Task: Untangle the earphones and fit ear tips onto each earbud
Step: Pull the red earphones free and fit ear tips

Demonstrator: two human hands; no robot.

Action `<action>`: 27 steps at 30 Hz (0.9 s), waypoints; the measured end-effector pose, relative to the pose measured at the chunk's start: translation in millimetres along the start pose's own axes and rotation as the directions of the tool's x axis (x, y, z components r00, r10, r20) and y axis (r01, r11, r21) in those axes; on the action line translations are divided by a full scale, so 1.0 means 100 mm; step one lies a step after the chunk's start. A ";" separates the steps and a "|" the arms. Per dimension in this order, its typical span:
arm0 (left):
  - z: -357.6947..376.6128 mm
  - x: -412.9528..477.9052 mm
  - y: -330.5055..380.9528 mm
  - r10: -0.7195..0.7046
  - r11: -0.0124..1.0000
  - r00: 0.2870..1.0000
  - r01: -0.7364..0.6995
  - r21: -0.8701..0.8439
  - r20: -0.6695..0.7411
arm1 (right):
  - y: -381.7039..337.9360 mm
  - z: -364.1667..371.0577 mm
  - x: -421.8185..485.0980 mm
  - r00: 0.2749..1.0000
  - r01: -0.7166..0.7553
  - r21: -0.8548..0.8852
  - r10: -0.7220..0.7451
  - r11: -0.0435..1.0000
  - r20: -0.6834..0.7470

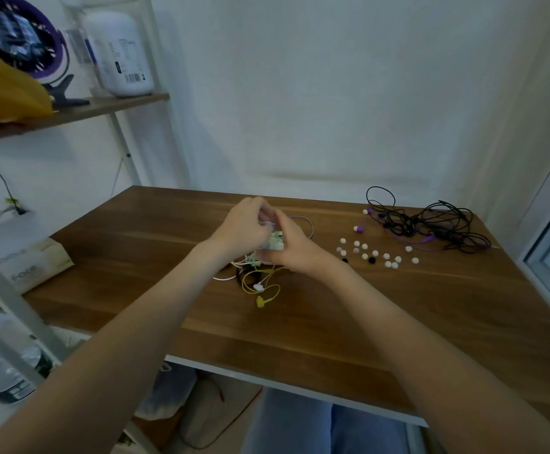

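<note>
Centrally, wooden table (332,322) is carrying all task items. Black-and-purple earphone tangle (431,224) is lying at far right, well apart from both hands. Left hand (246,224) is pinching a pale cable loop at the top of the pastel earphone tangle (275,242). Right hand (291,247) is gripping that tangle from the side, fingers curled; both are holding it just above mid-table, yellow and white cables trailing down to the surface. Loose ear tips (364,256), white and black, are lying scattered between the two tangles.

Yellow earphone cable (260,283), black and purple tangle (431,227), white and black ear tips (375,253), brown wood-grain table (332,322).
</note>
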State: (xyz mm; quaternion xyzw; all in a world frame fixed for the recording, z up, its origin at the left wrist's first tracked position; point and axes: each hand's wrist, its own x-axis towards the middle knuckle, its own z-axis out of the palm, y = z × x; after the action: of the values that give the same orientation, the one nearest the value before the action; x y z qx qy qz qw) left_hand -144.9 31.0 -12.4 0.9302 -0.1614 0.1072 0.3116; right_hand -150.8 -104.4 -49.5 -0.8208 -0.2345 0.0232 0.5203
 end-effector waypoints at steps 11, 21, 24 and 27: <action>-0.19 -0.02 -0.27 -0.368 0.882 0.928 0.330 -0.336 -0.054 | 0.02 0.00 0.00 0.984 -0.164 -0.236 0.175 0.958 0.026; -0.24 -0.24 -0.66 -0.657 0.754 0.719 0.627 0.197 0.225 | -0.12 0.13 0.21 0.998 -0.051 -0.538 0.024 0.841 -0.057; -0.15 -0.24 -0.74 -0.624 0.780 0.763 0.620 0.084 0.171 | -0.19 0.24 0.20 0.995 0.072 -0.408 -0.096 0.910 -0.039; -0.02 -0.21 -0.78 -0.634 0.771 0.765 0.636 0.021 0.115 | -0.20 0.40 0.16 0.989 0.130 -0.276 -0.104 0.952 0.110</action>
State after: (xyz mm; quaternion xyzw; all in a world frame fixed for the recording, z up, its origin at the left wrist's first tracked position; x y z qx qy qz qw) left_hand -135.9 95.8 -59.3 0.9315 0.1437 -0.0599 0.3287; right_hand -154.9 -57.3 -47.1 -0.8692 -0.3079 -0.0026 0.3869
